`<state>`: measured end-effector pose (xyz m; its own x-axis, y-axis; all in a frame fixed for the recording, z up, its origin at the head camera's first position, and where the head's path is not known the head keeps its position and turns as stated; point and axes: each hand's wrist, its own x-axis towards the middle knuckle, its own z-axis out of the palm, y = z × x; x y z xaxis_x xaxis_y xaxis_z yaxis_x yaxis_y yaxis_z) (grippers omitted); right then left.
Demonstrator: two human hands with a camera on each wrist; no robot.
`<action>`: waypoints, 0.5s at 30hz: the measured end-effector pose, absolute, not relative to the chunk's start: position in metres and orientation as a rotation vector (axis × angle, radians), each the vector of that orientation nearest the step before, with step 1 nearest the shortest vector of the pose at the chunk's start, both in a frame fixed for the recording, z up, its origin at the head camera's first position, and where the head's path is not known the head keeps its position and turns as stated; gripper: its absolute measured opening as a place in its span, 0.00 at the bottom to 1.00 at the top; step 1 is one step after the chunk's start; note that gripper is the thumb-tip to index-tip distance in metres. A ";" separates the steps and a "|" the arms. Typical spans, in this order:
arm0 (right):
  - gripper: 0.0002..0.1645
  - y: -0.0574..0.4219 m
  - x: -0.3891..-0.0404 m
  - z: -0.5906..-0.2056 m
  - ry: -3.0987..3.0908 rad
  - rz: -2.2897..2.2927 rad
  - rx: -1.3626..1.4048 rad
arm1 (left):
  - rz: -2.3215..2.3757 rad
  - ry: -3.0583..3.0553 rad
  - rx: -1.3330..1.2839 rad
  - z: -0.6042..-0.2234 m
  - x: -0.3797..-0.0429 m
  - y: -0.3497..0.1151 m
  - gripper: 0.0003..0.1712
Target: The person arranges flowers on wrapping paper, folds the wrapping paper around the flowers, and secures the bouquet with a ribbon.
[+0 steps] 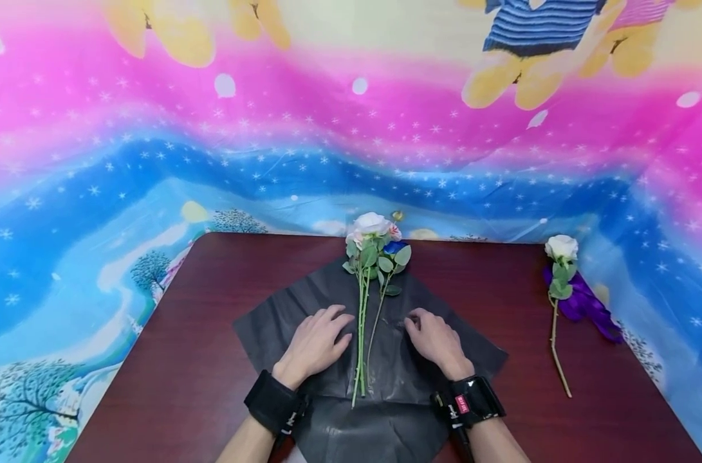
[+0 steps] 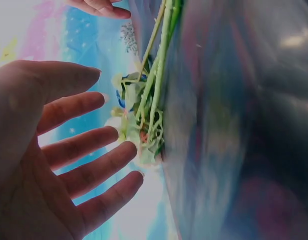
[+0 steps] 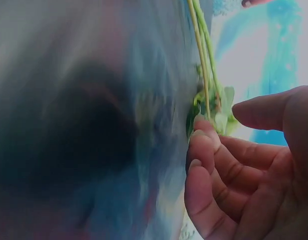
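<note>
Left hand (image 1: 316, 341) spread, right hand (image 1: 436, 339) loosely curled, both empty; unheld flowers (image 1: 369, 256) might roll left if the paper (image 1: 398, 363) gets yanked.

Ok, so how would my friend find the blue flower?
Start at the dark red table, then the black paper on it. Flower heads cluster at the paper's far corner; look below and right of the big white flower. The blue flower peeks out there, above green leaves, the only blue one showing.
</note>
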<state>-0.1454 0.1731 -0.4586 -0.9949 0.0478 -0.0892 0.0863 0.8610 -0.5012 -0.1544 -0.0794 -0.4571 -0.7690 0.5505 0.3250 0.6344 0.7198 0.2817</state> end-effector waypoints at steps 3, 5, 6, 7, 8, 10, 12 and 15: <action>0.19 0.185 -0.144 -0.459 2.968 -0.800 0.138 | -0.543 -2.700 -0.966 -0.456 -0.156 -0.072 0.17; 0.19 0.193 -0.143 -0.459 2.974 -0.804 0.153 | -0.520 -2.695 -0.986 -0.455 -0.156 -0.066 0.17; 0.19 0.197 -0.142 -0.459 2.976 -0.809 0.162 | -0.513 -2.691 -0.998 -0.454 -0.157 -0.064 0.17; 0.19 0.201 -0.142 -0.459 2.979 -0.809 0.175 | -0.509 -2.686 -1.012 -0.454 -0.157 -0.061 0.17; 0.19 0.206 -0.141 -0.459 2.983 -0.808 0.191 | -0.506 -2.681 -1.025 -0.454 -0.157 -0.058 0.17; 0.19 0.215 -0.139 -0.459 2.982 -0.811 0.221 | -0.503 -2.673 -1.051 -0.454 -0.157 -0.052 0.17; 0.19 0.224 -0.138 -0.458 2.984 -0.800 0.260 | -0.510 -2.664 -1.073 -0.453 -0.158 -0.046 0.17; 0.18 0.237 -0.136 -0.457 2.986 -0.792 0.312 | -0.495 -2.652 -1.107 -0.452 -0.158 -0.035 0.17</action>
